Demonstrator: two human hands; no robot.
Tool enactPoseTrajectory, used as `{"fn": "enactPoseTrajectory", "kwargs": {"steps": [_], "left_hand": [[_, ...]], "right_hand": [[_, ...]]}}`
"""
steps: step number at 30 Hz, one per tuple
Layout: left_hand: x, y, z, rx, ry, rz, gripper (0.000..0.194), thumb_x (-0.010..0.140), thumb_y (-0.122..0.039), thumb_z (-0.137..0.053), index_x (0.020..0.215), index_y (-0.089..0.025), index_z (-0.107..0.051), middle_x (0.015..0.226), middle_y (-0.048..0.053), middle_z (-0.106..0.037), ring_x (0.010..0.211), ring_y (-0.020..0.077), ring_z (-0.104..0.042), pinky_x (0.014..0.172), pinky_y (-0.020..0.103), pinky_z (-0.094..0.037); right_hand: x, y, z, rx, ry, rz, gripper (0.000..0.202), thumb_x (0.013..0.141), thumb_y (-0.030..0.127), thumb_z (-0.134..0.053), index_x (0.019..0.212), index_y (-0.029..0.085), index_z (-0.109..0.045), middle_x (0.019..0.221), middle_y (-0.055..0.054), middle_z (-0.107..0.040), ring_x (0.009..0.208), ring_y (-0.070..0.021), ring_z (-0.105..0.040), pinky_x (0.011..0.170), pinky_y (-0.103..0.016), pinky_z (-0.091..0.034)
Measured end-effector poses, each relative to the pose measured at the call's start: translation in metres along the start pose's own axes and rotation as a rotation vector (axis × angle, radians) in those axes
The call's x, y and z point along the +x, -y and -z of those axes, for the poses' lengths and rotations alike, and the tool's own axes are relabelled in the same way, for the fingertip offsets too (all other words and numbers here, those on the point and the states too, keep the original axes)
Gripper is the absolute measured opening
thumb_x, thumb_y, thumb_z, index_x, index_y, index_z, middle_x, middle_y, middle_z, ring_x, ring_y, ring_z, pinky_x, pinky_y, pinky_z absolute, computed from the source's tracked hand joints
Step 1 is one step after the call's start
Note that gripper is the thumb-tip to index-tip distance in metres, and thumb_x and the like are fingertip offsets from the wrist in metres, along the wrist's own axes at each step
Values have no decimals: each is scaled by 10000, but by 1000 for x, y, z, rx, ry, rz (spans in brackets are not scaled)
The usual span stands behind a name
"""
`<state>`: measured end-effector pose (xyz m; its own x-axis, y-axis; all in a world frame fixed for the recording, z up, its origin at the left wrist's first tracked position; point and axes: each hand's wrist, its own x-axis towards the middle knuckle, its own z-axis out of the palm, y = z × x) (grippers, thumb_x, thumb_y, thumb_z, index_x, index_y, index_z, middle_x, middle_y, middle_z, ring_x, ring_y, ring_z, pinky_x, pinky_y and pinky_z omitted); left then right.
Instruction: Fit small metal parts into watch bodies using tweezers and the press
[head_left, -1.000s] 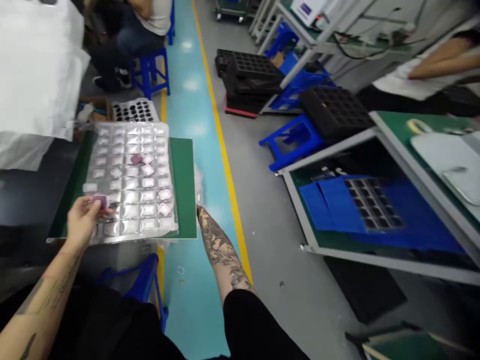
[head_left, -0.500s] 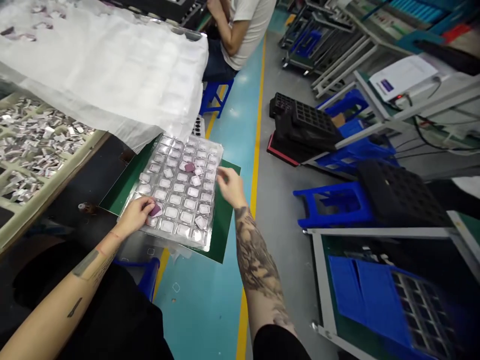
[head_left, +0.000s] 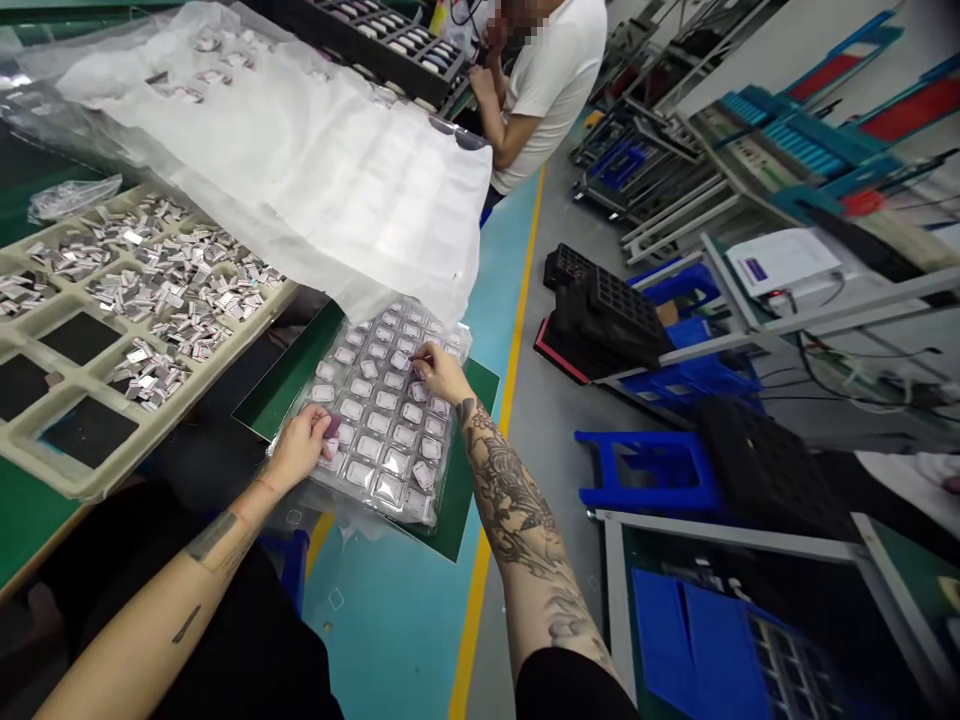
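- Where the head view looks down, I see a clear tray (head_left: 436,490) on a green board (head_left: 457,510).
- The left hand (head_left: 300,440) pinches a purple piece (head_left: 332,427) over its near side.
- The right hand's (head_left: 441,373) fingers bunch over the cells; any grip, I can't tell.
- That tray looks light, bendy, slick: take opposite rims. Small stiff pieces want edge pinching.

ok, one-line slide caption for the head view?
Left hand holding a purple piece, right hand over a clear tray on a green board, divided bin at left.
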<state>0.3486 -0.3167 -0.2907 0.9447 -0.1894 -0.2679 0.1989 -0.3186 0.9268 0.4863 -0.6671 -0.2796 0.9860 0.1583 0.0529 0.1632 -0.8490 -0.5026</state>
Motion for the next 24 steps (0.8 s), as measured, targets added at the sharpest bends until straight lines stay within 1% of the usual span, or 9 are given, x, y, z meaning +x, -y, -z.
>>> {"fn": "enactPoseTrajectory", "kwargs": {"steps": [2, 5, 7, 9, 13, 17, 19, 21, 24], "left_hand": [[1, 1, -2, -33, -3, -3, 222, 1075, -449, -485, 1055, -254, -589, 818, 28, -779, 605, 231, -760, 620, 315, -514], [-3, 1, -1, -45, -31, -14, 253, 1056, -468, -521, 1045, -242, -634, 756, 11, -741, 606, 229, -748, 637, 315, -526], [-9, -1, 5, -27, -65, -26, 274, 1040, -473, -556, 1044, -228, -681, 744, 11, -734, 591, 219, -718, 656, 320, -534], [-14, -3, 17, 13, -108, -42, 294, 1031, -474, -583, 1057, -219, -728, 794, 30, -758, 610, 210, -699, 681, 324, -536], [-19, -3, 42, 129, -183, -58, 283, 1013, -445, -624, 1114, -223, -768, 914, 58, -795, 706, 218, -708, 723, 329, -525], [-15, 0, 55, 247, -195, -66, 209, 1011, -402, -639, 1089, -241, -747, 893, 42, -793, 727, 228, -707, 718, 332, -503], [-13, -1, 55, 318, -176, -90, 179, 1027, -390, -634, 1042, -252, -746, 917, 44, -802, 749, 236, -709, 709, 336, -484], [-11, -4, 52, 394, -148, -127, 187, 1049, -378, -615, 1035, -263, -761, 971, 53, -809, 819, 251, -728, 713, 339, -477], [-10, -9, 47, 507, -113, -173, 238, 1072, -363, -581, 1078, -281, -805, 1135, 70, -799, 875, 255, -738, 694, 341, -466]], "right_hand": [[10, 10, -7, -1, -39, 2, 169, 1029, 272, -578, 1123, 207, -702, 1043, -72, -748, 957, -236, -679, 930, -389, -572], [26, 31, -29, -24, -108, 24, 238, 1042, 275, -538, 1131, 207, -748, 1231, -127, -725, 1171, -286, -661, 1087, -444, -538], [31, 43, -42, -42, -121, 41, 250, 1045, 305, -563, 1109, 216, -787, 1268, -135, -706, 1249, -316, -630, 1161, -484, -498], [29, 46, -46, -54, -111, 52, 258, 1051, 349, -595, 1125, 235, -814, 1282, -128, -707, 1273, -330, -619, 1191, -503, -477], [10, 20, -18, -87, -146, -30, 370, 1094, 335, -495, 1291, 219, -786, 1362, -152, -688, 1272, -332, -626, 1188, -517, -478], [-15, -17, 10, -120, -84, -143, 347, 1014, 382, -643, 1273, 197, -781, 1098, -122, -737, 1009, -296, -685, 1027, -476, -565], [-23, -25, 8, -124, -53, -156, 447, 963, 413, -724, 1360, 209, -747, 1144, -119, -730, 1019, -296, -690, 1007, -465, -577], [-26, -26, -1, -121, -56, -152, 521, 955, 403, -732, 1445, 226, -703, 1288, -141, -693, 1146, -318, -679, 1064, -481, -563], [-24, -23, -16, -93, -62, -137, 446, 957, 354, -717, 1387, 236, -732, 1349, -139, -663, 1228, -316, -658, 1125, -482, -543]]}}
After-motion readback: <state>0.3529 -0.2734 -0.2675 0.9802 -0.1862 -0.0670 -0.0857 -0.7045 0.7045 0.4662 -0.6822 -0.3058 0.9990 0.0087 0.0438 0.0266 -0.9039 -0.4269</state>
